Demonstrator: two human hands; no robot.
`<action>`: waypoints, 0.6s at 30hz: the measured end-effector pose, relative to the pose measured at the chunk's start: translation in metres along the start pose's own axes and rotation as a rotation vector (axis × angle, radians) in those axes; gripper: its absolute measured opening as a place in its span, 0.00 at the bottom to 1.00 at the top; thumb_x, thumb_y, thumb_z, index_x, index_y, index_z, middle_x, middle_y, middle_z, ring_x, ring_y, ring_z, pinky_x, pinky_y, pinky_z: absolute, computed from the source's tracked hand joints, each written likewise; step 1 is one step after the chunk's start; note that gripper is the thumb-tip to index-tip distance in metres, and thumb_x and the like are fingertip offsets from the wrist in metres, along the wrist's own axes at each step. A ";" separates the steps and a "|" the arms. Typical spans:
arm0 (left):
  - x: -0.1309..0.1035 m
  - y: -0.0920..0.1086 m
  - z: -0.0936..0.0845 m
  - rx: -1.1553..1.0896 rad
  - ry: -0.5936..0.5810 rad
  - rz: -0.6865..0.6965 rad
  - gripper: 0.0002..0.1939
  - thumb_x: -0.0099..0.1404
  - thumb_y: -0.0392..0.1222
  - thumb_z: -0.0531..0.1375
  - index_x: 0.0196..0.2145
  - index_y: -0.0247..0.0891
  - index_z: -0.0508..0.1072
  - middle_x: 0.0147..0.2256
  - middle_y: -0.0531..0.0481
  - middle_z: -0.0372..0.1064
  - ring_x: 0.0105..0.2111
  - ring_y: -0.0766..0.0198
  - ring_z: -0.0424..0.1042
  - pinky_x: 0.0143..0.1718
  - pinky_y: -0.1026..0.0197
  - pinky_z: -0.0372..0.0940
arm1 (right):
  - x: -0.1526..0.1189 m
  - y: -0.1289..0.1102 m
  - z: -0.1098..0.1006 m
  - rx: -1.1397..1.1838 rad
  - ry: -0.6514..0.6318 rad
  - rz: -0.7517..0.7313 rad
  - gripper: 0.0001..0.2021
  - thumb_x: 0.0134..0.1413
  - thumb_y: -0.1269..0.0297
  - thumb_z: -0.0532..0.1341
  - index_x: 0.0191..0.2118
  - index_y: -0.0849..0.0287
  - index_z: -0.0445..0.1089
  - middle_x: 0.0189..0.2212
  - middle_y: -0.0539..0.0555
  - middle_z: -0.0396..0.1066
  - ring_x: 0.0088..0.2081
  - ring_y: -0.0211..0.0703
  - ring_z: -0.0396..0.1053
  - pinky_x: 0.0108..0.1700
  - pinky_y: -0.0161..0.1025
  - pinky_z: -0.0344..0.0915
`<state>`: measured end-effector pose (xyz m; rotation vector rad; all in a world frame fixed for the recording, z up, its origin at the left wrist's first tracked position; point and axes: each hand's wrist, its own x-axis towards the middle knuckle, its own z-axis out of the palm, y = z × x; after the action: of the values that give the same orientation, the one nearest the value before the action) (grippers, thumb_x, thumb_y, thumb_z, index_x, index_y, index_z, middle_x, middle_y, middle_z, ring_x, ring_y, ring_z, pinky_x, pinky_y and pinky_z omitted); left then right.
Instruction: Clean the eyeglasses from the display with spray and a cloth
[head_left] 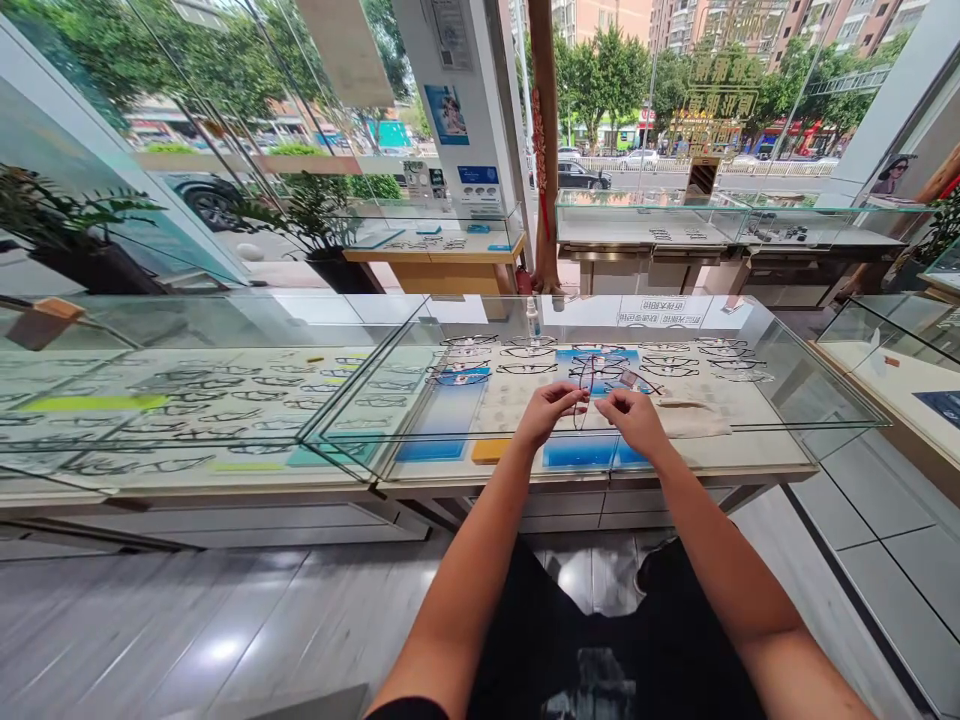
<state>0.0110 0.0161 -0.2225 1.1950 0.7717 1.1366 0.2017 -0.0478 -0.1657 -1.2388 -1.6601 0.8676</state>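
Standing near-upright, glasses (581,410) point lengthwise upward between left hand (552,411) and right hand (631,416).

Slim, dark-reddish eyeglasses (589,372), turned on edge, are held between left hand (553,408) and right hand (634,416).

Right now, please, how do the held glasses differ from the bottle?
The glasses look dark and thin-framed, while the bottle is mostly white. The glasses are held by the left hand and right hand; the bottle stands upright, untouched. The glasses are nearer the camera than the bottle. Both are small.
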 end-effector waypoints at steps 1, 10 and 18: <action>0.000 0.000 0.000 -0.001 -0.002 -0.001 0.27 0.49 0.60 0.78 0.35 0.34 0.81 0.35 0.44 0.81 0.39 0.55 0.80 0.46 0.48 0.78 | 0.004 0.003 0.003 0.000 0.033 0.011 0.20 0.58 0.43 0.60 0.25 0.53 0.62 0.21 0.47 0.60 0.25 0.40 0.56 0.31 0.40 0.56; -0.001 0.003 0.001 0.010 -0.026 0.001 0.27 0.46 0.59 0.80 0.32 0.34 0.81 0.33 0.46 0.80 0.37 0.58 0.80 0.44 0.50 0.79 | 0.018 0.001 0.011 -0.151 0.178 0.084 0.19 0.53 0.47 0.66 0.44 0.55 0.70 0.29 0.46 0.69 0.30 0.41 0.66 0.37 0.39 0.60; -0.002 0.003 0.003 0.044 -0.051 0.014 0.26 0.49 0.59 0.79 0.31 0.34 0.80 0.33 0.45 0.80 0.35 0.59 0.80 0.41 0.52 0.79 | 0.030 -0.011 -0.019 -0.335 0.027 0.180 0.17 0.47 0.50 0.72 0.35 0.53 0.69 0.24 0.45 0.70 0.28 0.42 0.67 0.33 0.39 0.55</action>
<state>0.0121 0.0131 -0.2195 1.2631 0.7542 1.1018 0.2114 -0.0210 -0.1420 -1.6412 -1.7391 0.6912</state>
